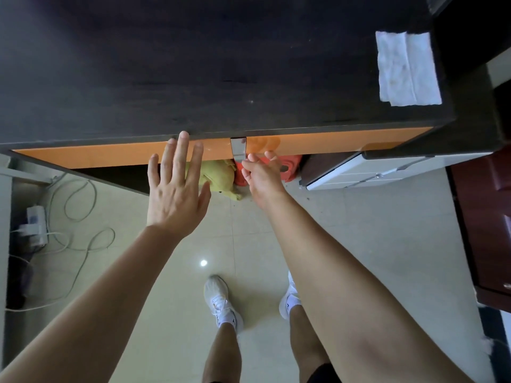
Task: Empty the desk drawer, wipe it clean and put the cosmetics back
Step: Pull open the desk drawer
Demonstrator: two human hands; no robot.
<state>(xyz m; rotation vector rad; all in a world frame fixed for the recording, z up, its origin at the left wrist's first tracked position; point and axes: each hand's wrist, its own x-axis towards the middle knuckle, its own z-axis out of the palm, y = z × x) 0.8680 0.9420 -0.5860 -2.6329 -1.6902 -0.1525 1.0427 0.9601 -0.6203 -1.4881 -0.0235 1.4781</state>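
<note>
The right hand (261,175), fingers bent and thumb apart, is touching the handle (238,146) just above it. The shut drawer (331,141) is stretching sideways there; the flat left hand (174,189) is farther off.

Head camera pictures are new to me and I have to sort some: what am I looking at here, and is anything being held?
There is no machine. A person wears a camera on the head that looks down, so you see their own arms, legs and shoes. This is the only view. On the dark desk lies a folded white wipe, at the right. Under the desk edge is the shut orange drawer with a metal handle. The left hand is open, fingers spread, fingertips at the desk edge. The right hand reaches the handle; whether it grips it I cannot tell.
</note>
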